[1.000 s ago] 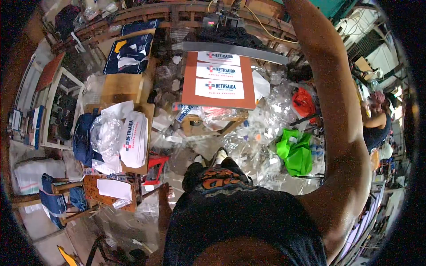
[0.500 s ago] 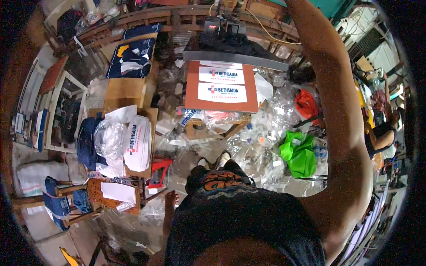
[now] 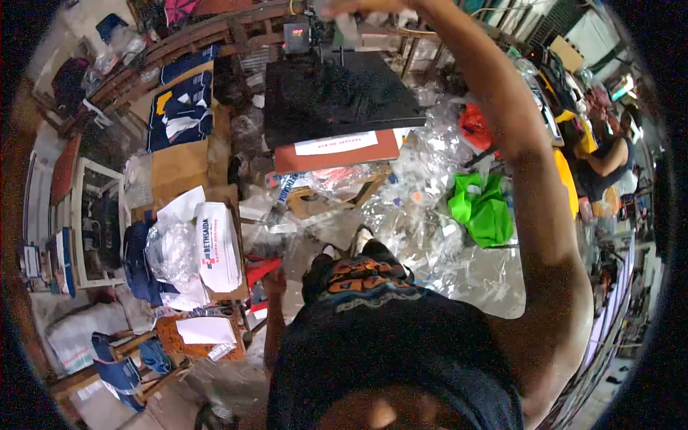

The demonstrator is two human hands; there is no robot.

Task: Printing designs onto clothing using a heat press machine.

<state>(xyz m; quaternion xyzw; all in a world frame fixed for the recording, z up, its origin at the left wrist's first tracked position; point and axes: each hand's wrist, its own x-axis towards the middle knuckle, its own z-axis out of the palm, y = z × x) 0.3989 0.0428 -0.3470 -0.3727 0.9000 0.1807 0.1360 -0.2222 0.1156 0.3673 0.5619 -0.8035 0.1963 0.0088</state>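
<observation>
In front of me stands a heat press with a wide black upper plate [image 3: 337, 97]. The plate covers most of a brick-red pad [image 3: 387, 149], and part of a white printed sheet [image 3: 337, 143] shows at the plate's near edge. My right arm reaches up and forward. My right hand [image 3: 365, 6] is at the top edge of the picture, above the press head, and its fingers are cut off and blurred. Low at my left side hangs my left hand [image 3: 274, 278], near a red item [image 3: 261, 269]; its fingers are smeared.
At the left, a stack of white printed sheets [image 3: 219, 251] and clear plastic wrap [image 3: 170, 247] lie on a table. A small stool [image 3: 168, 337] bears a white sheet. Clear plastic litters the floor at right, with a green bag [image 3: 480, 208]. Another person [image 3: 609, 161] is at far right.
The press's black plate has come down over the pad, hiding most of the printed sheets. My right hand has come into view at the top. My left hand has moved up slightly.
</observation>
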